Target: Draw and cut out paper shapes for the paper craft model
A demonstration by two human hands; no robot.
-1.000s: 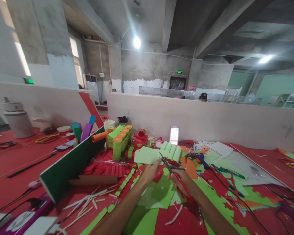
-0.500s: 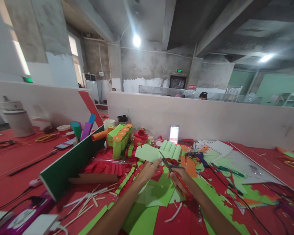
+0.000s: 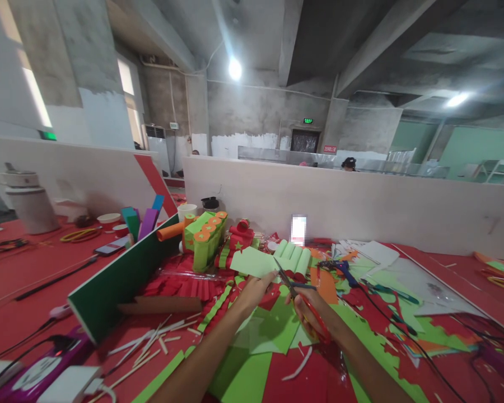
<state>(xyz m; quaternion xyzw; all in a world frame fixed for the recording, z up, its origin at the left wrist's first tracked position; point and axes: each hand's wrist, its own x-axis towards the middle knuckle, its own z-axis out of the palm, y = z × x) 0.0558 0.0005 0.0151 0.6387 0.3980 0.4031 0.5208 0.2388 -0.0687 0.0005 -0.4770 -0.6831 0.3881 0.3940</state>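
Note:
My left hand [image 3: 262,284] pinches the lower right edge of a pale green paper sheet [image 3: 250,262], raised above the table. In my right hand [image 3: 306,308] is a pair of red-handled scissors [image 3: 317,320], the fingers closed round the handles. The dark blades point up and left, their tips at the sheet's right edge near my left fingertips. Just behind the blades lie several pale green paper rolls [image 3: 294,257] with red ends. Beneath both hands spread loose green paper sheets [image 3: 269,327].
Green and orange rolled-paper pieces [image 3: 204,240] stand behind a dark green board [image 3: 121,280] on the left. A blue glue gun [image 3: 346,271] with a trailing cable lies among scraps at right. White sticks [image 3: 151,344] and a purple power strip [image 3: 42,369] are front left.
The scissors' blades have shifted slightly at the paper's edge, and the pale green sheet has moved a little to the left. Both hands keep their grips.

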